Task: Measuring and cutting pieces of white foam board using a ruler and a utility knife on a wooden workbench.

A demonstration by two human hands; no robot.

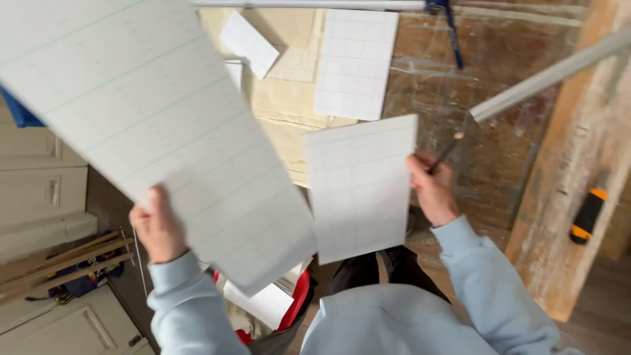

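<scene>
Below the camera, two hands hold two sheets of white gridded paper above a worn wooden workbench (499, 125).

1. Left hand (156, 227): closed on the lower edge of the large sheet (151, 125). This sheet is long, tilted, and runs from the upper left corner down to the centre. It carries faint green ruled lines.
2. Right hand (432, 189): closed on the right edge of the small sheet (359, 187), which is rectangular and held nearly upright. The same hand also grips a pencil (447, 152), tip pointing up and to the right.
3. The two held sheets sit close together at the centre; whether they touch cannot be told.

Both arms wear light blue sleeves.

Loose paper on the bench, counted:
- One gridded sheet (355, 62), rectangular, lying flat at the top centre.
- One small blank white piece (248, 43), tilted, to its left.
- Tan pattern paper (289, 98) beneath these two.

Other items:
- One red bucket (299, 299) below the held sheets, holding white paper offcuts.
- One tool with an orange and black handle (587, 215) on a pale wooden plank (565, 197) at the right.
- One grey metal bar (545, 77) slanting across the upper right.
- One blue clamp (450, 26) at the top edge.
- Wooden strips (62, 263), several, on the floor at the lower left.
</scene>
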